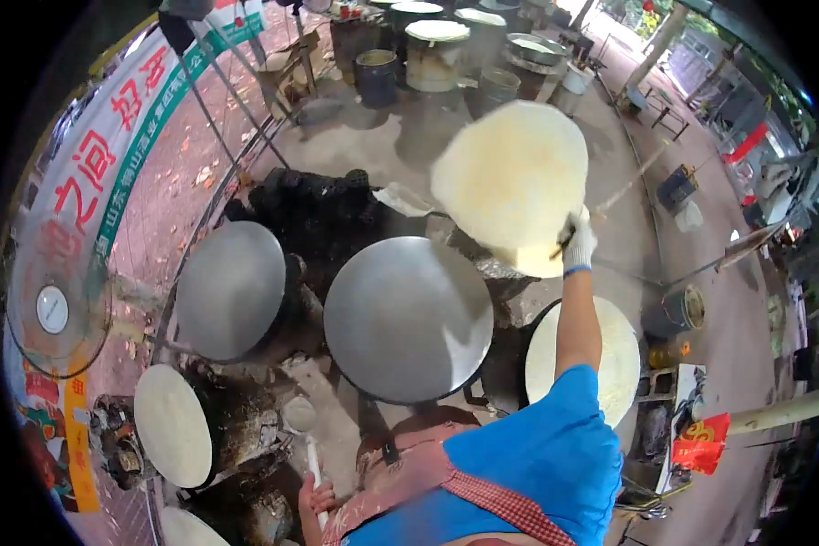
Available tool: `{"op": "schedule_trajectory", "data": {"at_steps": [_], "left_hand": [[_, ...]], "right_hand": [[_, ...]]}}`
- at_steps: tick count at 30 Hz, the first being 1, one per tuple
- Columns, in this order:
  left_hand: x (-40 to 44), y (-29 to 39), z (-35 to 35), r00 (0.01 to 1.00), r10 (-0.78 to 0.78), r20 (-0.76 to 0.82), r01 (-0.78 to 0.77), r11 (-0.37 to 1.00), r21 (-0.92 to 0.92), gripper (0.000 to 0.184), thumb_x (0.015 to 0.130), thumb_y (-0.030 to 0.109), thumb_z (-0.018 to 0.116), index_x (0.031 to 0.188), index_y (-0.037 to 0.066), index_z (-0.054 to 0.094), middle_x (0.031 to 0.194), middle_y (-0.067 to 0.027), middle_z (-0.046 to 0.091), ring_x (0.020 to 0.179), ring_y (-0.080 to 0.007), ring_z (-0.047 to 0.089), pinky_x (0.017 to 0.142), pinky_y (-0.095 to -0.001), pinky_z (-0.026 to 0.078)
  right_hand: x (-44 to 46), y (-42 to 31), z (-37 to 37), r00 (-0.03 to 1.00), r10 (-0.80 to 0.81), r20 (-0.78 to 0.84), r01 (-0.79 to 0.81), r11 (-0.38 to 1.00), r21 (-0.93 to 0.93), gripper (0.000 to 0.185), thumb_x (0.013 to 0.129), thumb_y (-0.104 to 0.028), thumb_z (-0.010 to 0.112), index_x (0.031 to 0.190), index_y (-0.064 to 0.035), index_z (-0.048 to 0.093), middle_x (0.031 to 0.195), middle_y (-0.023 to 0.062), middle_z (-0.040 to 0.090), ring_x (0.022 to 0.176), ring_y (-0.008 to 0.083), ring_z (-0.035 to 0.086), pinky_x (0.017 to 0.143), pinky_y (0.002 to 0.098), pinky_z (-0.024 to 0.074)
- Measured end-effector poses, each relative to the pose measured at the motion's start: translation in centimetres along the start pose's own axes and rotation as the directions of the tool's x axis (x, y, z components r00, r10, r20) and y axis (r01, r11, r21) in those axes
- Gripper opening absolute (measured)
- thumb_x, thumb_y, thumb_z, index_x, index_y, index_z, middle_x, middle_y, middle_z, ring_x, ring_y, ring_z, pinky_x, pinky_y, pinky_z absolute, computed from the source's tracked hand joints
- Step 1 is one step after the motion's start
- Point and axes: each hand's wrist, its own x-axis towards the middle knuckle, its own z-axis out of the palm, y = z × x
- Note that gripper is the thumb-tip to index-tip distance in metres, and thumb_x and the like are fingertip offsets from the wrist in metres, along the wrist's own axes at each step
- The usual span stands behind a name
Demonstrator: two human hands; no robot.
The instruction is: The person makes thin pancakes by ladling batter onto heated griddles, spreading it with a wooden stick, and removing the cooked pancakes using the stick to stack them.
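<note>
My right hand (pixel 575 243), in a white glove, grips the lower right edge of a large thin round flatbread (pixel 514 177), which is spread out in the air at arm's length. Low in the view, my left hand (pixel 317 499) is closed around the white handle of a ladle (pixel 298 415). Between my hands lies a bare round griddle (pixel 409 318). A second bare griddle (pixel 231 291) is to its left. Pale rounds cover the griddle (pixel 601 359) under my right arm and the griddle (pixel 173 426) at lower left.
Black coal (pixel 323 205) is heaped behind the griddles. Drums (pixel 432 68) topped with pale rounds stand at the back. A fan (pixel 53 309) and a banner (pixel 91 168) are on the left. On the right are a bucket (pixel 678 311) and a red packet (pixel 702 443).
</note>
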Motion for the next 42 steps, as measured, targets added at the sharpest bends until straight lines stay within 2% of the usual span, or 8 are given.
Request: {"op": "schedule_trajectory", "data": {"at_steps": [13, 15, 17, 19, 25, 28, 33, 42], "left_hand": [[-0.5, -6.4, 0.3, 0.997, 0.010, 0.071, -0.008, 1.000, -0.026, 0.037, 0.094, 0.034, 0.038, 0.131, 0.029, 0.040, 0.059, -0.0001, 0.032, 0.039, -0.0089, 0.027, 0.036, -0.0224, 0.030], [-0.3, -6.0, -3.4, 0.984, -0.086, 0.155, 0.097, 0.993, -0.065, 0.043, 0.089, 0.049, 0.041, 0.085, 0.007, 0.050, 0.053, 0.0017, 0.030, 0.040, -0.0090, 0.028, 0.037, -0.0228, 0.031], [-0.5, -7.6, -4.6, 0.973, -0.019, 0.232, 0.036, 0.997, -0.069, 0.040, 0.090, 0.047, 0.042, 0.080, 0.009, 0.047, 0.052, 0.0032, 0.031, 0.039, -0.0075, 0.029, 0.036, -0.0219, 0.031], [-1.5, -10.8, -4.5, 0.962, 0.245, 0.123, -0.248, 0.969, 0.009, 0.032, 0.092, 0.040, 0.041, 0.084, 0.010, 0.048, 0.052, 0.0040, 0.032, 0.039, -0.0061, 0.030, 0.035, -0.0210, 0.031], [-5.4, -21.6, -10.2, 0.679, 0.723, 0.126, -0.644, 0.669, -0.370, 0.021, 0.095, 0.030, 0.038, 0.100, 0.012, 0.047, 0.053, 0.0044, 0.031, 0.039, -0.0036, 0.030, 0.031, -0.0173, 0.029], [-7.5, -27.7, -14.1, 0.509, 0.858, 0.065, -0.671, 0.443, -0.594, 0.017, 0.094, 0.028, 0.041, 0.104, 0.014, 0.046, 0.055, 0.0031, 0.032, 0.037, -0.0039, 0.029, 0.028, -0.0164, 0.027], [-10.0, -40.7, -20.5, -0.153, 0.970, -0.188, -0.884, -0.220, -0.412, 0.045, 0.087, 0.008, 0.048, 0.126, 0.023, 0.034, 0.060, -0.0035, 0.037, 0.037, -0.0063, 0.031, 0.026, -0.0179, 0.026], [-10.0, -49.8, -57.7, -0.067, 0.699, -0.712, -0.920, -0.318, -0.227, 0.032, 0.086, 0.016, 0.050, 0.115, 0.010, 0.039, 0.053, 0.0004, 0.040, 0.036, -0.0076, 0.038, 0.028, -0.0223, 0.030]], "right_hand": [[11.8, 7.3, -14.2, 0.899, -0.116, -0.422, -0.261, 0.631, -0.731, 0.043, 0.069, -0.031, 0.065, 0.090, 0.0061, 0.062, 0.079, 0.0155, 0.065, 0.066, 0.0268, 0.062, 0.060, 0.0401, 0.0490], [8.6, 3.6, -12.1, 0.934, -0.192, -0.300, -0.236, 0.295, -0.926, 0.050, 0.064, -0.043, 0.068, 0.096, -0.0041, 0.065, 0.090, 0.0121, 0.066, 0.079, 0.0265, 0.063, 0.069, 0.0376, 0.0502], [6.8, 5.6, -11.3, 0.996, 0.090, 0.005, -0.080, 0.908, -0.411, 0.052, 0.078, -0.032, 0.063, 0.120, -0.0038, 0.050, 0.113, 0.0127, 0.057, 0.094, 0.0223, 0.058, 0.074, 0.0374, 0.0516], [4.7, 6.2, -4.5, 0.929, 0.074, 0.363, 0.168, 0.789, -0.591, 0.054, 0.085, -0.028, 0.057, 0.127, 0.0003, 0.039, 0.120, 0.0140, 0.051, 0.103, 0.0248, 0.052, 0.082, 0.0355, 0.0486], [-23.6, 11.4, 12.2, 0.533, 0.540, 0.651, 0.363, 0.549, -0.753, 0.038, 0.081, -0.030, 0.059, 0.104, -0.0002, 0.059, 0.080, 0.0072, 0.056, 0.072, 0.0148, 0.050, 0.060, 0.0310, 0.0431], [-43.1, 9.4, 12.6, -0.066, 0.368, 0.927, 0.419, 0.854, -0.309, 0.031, 0.081, -0.022, 0.060, 0.103, -0.0006, 0.061, 0.084, 0.0048, 0.058, 0.069, 0.0139, 0.051, 0.057, 0.0280, 0.0420], [-69.0, 9.2, 6.4, -0.900, 0.094, 0.426, 0.210, 0.949, 0.234, 0.035, 0.078, -0.022, 0.062, 0.100, 0.0057, 0.061, 0.079, 0.0060, 0.062, 0.068, 0.0164, 0.055, 0.066, 0.0310, 0.0449], [-98.4, -3.8, -34.0, -0.777, 0.218, -0.590, -0.497, 0.362, 0.789, 0.026, 0.074, -0.031, 0.054, 0.083, -0.0095, 0.064, 0.082, 0.0154, 0.064, 0.078, 0.0296, 0.063, 0.067, 0.0421, 0.0492]]}}
